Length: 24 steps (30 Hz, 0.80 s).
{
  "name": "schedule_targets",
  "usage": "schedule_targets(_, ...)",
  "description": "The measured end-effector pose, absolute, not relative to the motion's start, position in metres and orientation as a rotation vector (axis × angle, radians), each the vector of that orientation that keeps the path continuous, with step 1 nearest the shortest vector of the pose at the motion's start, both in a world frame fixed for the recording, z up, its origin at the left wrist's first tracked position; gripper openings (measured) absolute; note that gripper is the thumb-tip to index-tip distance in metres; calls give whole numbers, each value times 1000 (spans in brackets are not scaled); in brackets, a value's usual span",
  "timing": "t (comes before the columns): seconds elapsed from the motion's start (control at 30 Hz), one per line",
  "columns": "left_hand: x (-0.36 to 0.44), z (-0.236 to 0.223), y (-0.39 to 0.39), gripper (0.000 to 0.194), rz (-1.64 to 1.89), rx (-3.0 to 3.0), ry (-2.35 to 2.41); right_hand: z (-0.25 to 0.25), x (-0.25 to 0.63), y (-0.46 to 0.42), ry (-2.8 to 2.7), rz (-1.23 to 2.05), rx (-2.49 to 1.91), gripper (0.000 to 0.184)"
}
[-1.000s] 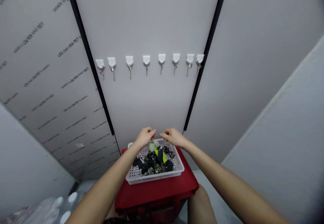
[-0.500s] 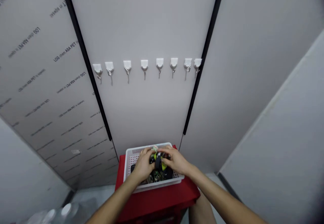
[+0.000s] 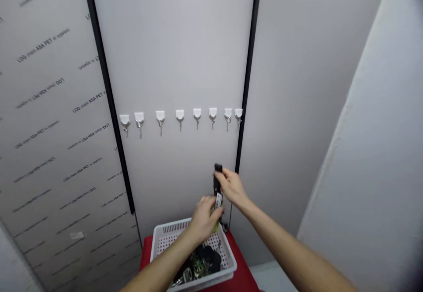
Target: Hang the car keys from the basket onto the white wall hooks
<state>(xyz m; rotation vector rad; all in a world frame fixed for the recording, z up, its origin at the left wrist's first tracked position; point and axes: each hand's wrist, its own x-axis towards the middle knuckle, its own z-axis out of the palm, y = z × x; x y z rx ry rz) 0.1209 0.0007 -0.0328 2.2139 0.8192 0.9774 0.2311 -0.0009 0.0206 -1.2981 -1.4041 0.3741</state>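
Above the basket's far right side, a long black strap stands nearly upright, with a white printed label partway down and a bit of yellow-green below. My right hand pinches it near the top, where the end curls over. Lower down, my left hand is closed around the yellow-green part and hides most of it. Beneath my hands, the white plastic basket holds a heap of dark and metallic items, one with a green round face; their kind is hard to make out.
Under the basket is a red-covered stand. A row of several white hooks runs across the grey wall panel ahead, between two black vertical strips. Pale walls close in on the right.
Both hands have risen out of the basket with the black strap between them. My right hand has moved up along it. The view has tilted upward and shifted.
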Motion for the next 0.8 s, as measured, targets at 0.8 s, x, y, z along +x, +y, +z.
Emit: schedule_targets(0.8, 141, 67, -20, 20, 1179, 1829, 598, 126, 309, 37, -1368, -394, -1992, 34)
